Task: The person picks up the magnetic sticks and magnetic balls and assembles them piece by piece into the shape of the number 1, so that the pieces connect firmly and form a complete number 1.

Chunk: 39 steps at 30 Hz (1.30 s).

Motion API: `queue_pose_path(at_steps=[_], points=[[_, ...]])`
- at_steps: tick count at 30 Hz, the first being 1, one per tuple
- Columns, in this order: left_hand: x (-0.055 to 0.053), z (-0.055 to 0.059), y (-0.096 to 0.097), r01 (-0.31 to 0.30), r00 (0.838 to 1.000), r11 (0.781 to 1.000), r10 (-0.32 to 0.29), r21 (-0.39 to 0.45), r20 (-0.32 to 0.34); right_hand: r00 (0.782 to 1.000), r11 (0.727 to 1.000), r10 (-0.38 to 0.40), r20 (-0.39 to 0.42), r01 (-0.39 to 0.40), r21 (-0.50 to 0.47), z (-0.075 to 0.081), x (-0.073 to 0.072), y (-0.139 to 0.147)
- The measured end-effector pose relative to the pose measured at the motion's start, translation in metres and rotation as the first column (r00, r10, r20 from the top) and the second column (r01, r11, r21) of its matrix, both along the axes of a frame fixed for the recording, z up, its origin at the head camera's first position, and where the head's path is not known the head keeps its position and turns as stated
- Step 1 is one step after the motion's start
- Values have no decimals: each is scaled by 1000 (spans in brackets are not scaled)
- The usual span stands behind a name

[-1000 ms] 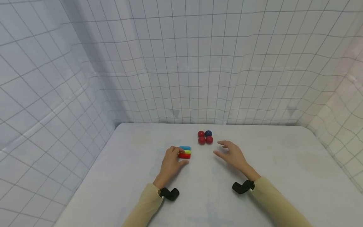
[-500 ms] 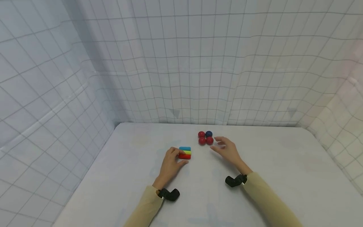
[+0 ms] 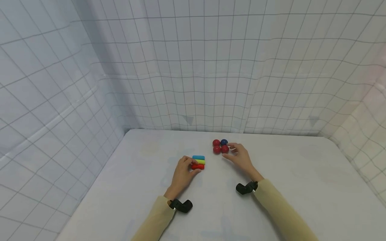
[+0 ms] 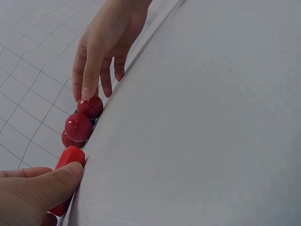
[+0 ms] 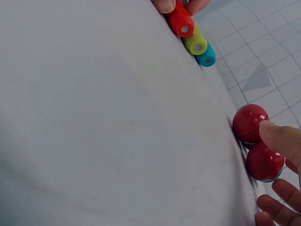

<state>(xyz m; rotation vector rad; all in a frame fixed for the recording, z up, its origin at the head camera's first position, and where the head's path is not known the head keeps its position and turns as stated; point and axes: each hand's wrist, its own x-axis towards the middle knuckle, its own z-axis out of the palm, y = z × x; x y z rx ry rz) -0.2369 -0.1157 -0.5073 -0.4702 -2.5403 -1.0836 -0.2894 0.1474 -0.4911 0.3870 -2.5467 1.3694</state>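
My left hand (image 3: 183, 172) pinches a short red rod (image 3: 198, 166) between thumb and fingers. Beyond it lie a yellow-green rod (image 3: 200, 161) and a blue rod (image 3: 198, 157), side by side. In the right wrist view each rod shows a grey disc at its end. Three red balls and a dark blue ball (image 3: 224, 142) sit in a tight square cluster. My right hand (image 3: 242, 159) is at the cluster's right side, its spread thumb and fingers around the near right red ball (image 3: 224, 149). In the right wrist view its thumb overlaps another red ball (image 5: 249, 123) and its fingers stay apart from the balls.
Everything rests on a white table (image 3: 280, 167). A white sheet with a dark grid (image 3: 193, 83) hangs behind it and along both sides. A dark wrist camera (image 3: 182, 206) sits on the left wrist and another (image 3: 245, 188) on the right.
My right hand has moved left and forward until its thumb and fingers reach the balls. My left thumb has come slightly closer to the red rod. Rods and balls keep their arrangement.
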Motion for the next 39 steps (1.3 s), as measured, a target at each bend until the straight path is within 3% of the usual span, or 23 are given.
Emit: queue_pose_path(at_steps=[17,34,39], points=[[3,1,0,-11,1000,1000,11,20,23,994,987,-98,47,92,130,-3,-10,-8],[3,-1,-1,-3,999,998,0,60,47,997,986,-70,28,65,154,-3,-12,-4],[4,-1,-1,-7,998,998,3,61,61,997,990,-48,56,40,134,-6,-13,-1]])
